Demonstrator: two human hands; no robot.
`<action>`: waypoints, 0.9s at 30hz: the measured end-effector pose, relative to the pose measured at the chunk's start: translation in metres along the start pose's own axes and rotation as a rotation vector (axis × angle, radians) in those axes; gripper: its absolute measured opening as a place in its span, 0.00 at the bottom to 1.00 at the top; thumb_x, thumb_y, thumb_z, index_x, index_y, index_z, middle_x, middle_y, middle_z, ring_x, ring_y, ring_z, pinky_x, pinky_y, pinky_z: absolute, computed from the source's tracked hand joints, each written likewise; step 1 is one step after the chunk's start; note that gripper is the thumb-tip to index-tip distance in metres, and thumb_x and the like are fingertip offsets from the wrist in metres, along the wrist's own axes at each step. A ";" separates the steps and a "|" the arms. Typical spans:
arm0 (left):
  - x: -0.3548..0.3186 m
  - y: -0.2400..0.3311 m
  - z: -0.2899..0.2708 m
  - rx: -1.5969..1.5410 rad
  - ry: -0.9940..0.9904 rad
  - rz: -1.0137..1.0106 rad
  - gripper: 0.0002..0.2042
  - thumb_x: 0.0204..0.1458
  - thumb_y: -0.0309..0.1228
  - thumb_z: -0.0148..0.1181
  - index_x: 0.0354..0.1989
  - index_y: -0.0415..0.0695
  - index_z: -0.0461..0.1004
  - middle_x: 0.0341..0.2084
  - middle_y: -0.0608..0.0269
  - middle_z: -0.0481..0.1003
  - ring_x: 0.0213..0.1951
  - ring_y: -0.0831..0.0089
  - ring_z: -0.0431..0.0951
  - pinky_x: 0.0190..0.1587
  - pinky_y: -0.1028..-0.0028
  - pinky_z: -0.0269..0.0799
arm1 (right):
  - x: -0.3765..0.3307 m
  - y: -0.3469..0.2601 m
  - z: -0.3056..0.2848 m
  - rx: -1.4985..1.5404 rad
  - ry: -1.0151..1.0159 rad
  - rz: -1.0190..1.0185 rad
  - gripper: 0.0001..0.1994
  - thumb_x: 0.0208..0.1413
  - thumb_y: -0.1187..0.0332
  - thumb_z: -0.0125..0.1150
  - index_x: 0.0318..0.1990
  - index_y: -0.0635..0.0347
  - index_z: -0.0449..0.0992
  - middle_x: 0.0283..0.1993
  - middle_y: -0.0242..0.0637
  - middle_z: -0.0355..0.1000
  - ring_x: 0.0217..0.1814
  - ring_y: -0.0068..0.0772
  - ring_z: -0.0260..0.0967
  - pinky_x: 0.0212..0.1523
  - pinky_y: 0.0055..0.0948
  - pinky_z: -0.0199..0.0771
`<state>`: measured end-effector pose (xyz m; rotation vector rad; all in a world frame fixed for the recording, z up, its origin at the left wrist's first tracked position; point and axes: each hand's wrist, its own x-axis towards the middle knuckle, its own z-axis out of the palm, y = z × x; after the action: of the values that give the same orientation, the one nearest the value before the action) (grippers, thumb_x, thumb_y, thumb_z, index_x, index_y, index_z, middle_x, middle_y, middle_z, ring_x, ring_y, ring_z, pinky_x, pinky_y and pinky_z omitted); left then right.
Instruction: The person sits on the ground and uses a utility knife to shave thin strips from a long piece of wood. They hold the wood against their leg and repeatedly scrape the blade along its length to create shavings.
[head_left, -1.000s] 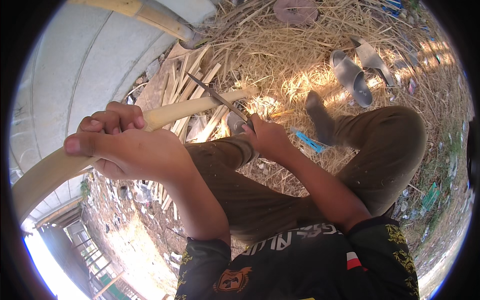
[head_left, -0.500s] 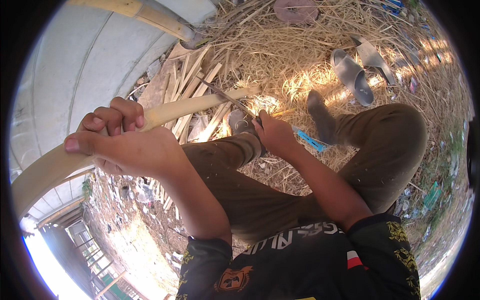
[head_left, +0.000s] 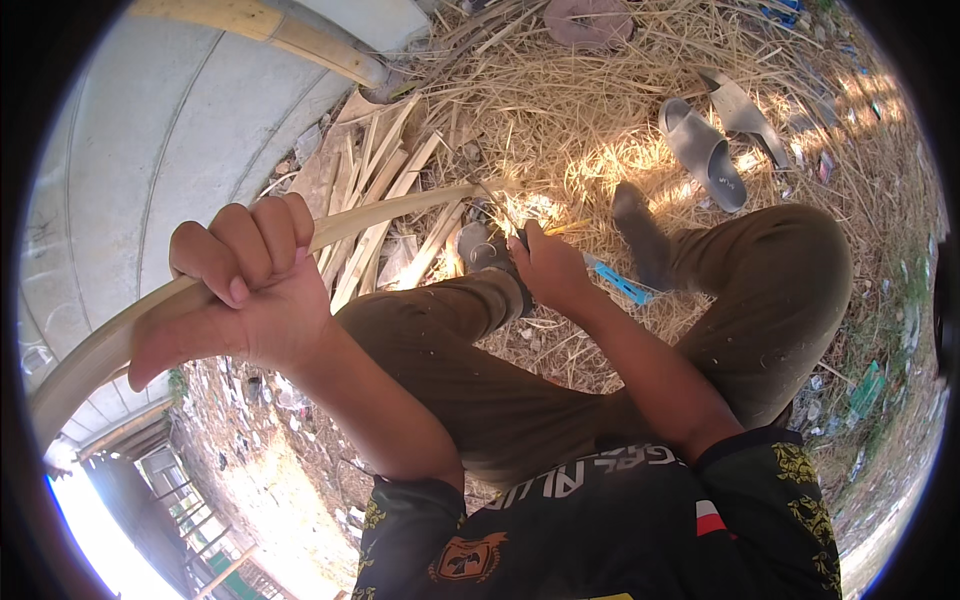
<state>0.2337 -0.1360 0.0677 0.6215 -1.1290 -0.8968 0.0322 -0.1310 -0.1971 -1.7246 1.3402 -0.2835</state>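
bamboo strip gripped at both ends

my left hand [head_left: 245, 290] is fisted round the bamboo strip [head_left: 390, 212]; far right, my right hand [head_left: 548, 268] is closed on a knife [head_left: 505, 232] at its tip.

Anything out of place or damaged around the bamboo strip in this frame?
Nothing looks damaged. The left hand grips the bamboo strip; the right hand works near its far end. Split slats and two loose sandals lie scattered on the straw.

One head-worn fisheye view looks steeply down from close above the left hand [head_left: 240, 300], right hand [head_left: 548, 268], lap and straw-covered ground [head_left: 560, 110].
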 end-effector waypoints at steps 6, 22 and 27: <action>0.005 -0.003 0.005 -0.062 -0.244 -0.059 0.40 0.43 0.85 0.48 0.17 0.55 0.53 0.11 0.77 0.49 0.19 0.79 0.43 0.27 0.71 0.41 | 0.007 0.038 0.030 -0.026 0.114 0.077 0.20 0.74 0.51 0.49 0.46 0.63 0.70 0.33 0.53 0.81 0.38 0.62 0.81 0.42 0.57 0.79; -0.002 -0.004 0.004 -0.111 -0.030 -0.036 0.41 0.43 0.86 0.47 0.16 0.56 0.53 0.10 0.77 0.49 0.17 0.80 0.43 0.26 0.71 0.41 | -0.001 0.011 0.007 0.032 0.045 0.155 0.22 0.72 0.54 0.51 0.46 0.69 0.78 0.38 0.57 0.80 0.45 0.62 0.81 0.49 0.56 0.79; 0.003 -0.001 0.000 -0.121 -0.044 -0.044 0.41 0.43 0.86 0.47 0.17 0.56 0.53 0.10 0.77 0.48 0.17 0.80 0.42 0.26 0.71 0.41 | 0.008 0.026 0.014 0.249 0.045 0.137 0.26 0.73 0.50 0.49 0.42 0.69 0.78 0.36 0.58 0.79 0.44 0.62 0.80 0.48 0.56 0.78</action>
<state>0.2335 -0.1388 0.0680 0.5313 -1.0953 -1.0125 0.0272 -0.1311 -0.2271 -1.4214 1.3855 -0.3956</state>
